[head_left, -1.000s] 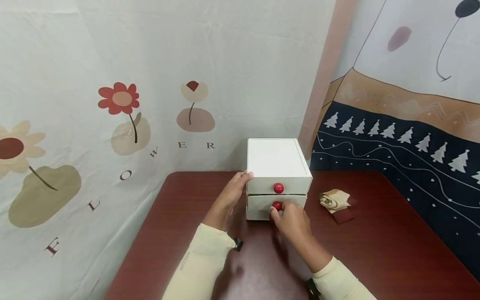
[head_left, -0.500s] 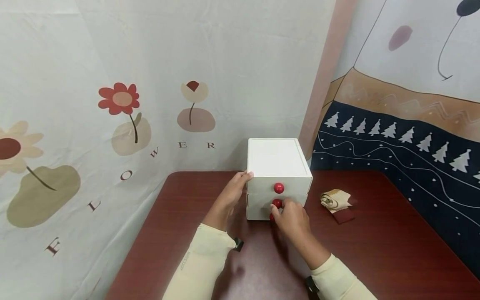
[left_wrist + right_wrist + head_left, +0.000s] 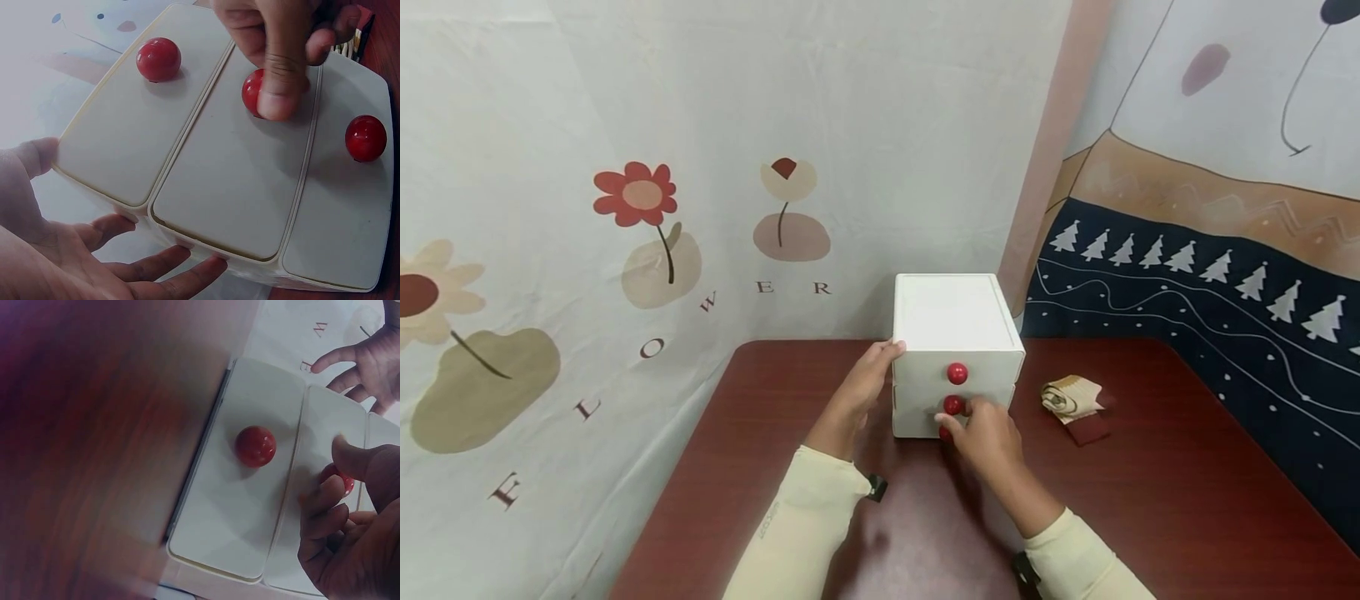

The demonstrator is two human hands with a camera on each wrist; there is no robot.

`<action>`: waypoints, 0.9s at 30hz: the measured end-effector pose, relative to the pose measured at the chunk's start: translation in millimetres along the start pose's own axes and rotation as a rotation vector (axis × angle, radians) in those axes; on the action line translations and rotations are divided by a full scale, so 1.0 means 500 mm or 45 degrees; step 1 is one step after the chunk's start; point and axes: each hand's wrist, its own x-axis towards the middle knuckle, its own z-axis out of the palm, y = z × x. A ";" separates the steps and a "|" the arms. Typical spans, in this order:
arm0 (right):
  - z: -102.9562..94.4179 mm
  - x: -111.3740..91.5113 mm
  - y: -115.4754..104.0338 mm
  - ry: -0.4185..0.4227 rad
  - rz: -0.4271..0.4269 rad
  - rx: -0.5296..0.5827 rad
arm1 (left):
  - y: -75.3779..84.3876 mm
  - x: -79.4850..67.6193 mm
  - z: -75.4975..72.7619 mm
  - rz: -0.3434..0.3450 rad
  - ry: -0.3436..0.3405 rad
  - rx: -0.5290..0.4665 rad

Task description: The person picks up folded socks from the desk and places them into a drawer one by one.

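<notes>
A small white drawer cabinet (image 3: 951, 312) stands on the table, its three drawer fronts bearing round red knobs. My left hand (image 3: 861, 385) rests against its left side, fingers spread, thumb at the top front corner. At the middle knob (image 3: 251, 90) is my right hand (image 3: 992, 440), index finger bent beside it. The right thumb (image 3: 277, 100) is extended and overlaps that knob in the left wrist view; in the right wrist view it stands off to one side. The top knob (image 3: 957, 373) and bottom knob (image 3: 255, 447) are untouched. All drawers look pushed in.
On the dark red table (image 3: 1150, 500), right of the cabinet, lies a rolled cream cloth (image 3: 1071, 397) with a dark red piece (image 3: 1087, 429). A flower-printed curtain (image 3: 850, 125) hangs behind, and a navy tree-patterned one (image 3: 1210, 333) on the right.
The dark gap above the middle drawer has closed as it went in. My right thumb has straightened away from the knob. My left hand has stayed in place.
</notes>
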 end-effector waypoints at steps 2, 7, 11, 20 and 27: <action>0.002 0.003 0.003 -0.049 0.024 -0.005 | 0.000 0.000 0.000 0.010 0.001 -0.003; 0.012 0.011 0.009 -0.190 0.093 -0.061 | 0.001 -0.003 -0.001 0.006 0.001 -0.005; 0.020 0.018 0.014 -0.274 0.134 -0.103 | 0.002 -0.004 -0.002 -0.001 -0.001 -0.012; 0.028 0.027 0.013 -0.342 0.151 -0.103 | 0.001 -0.003 0.000 0.013 0.001 -0.028; 0.025 0.028 0.010 -0.341 0.147 -0.101 | -0.002 0.001 -0.003 0.012 0.005 -0.021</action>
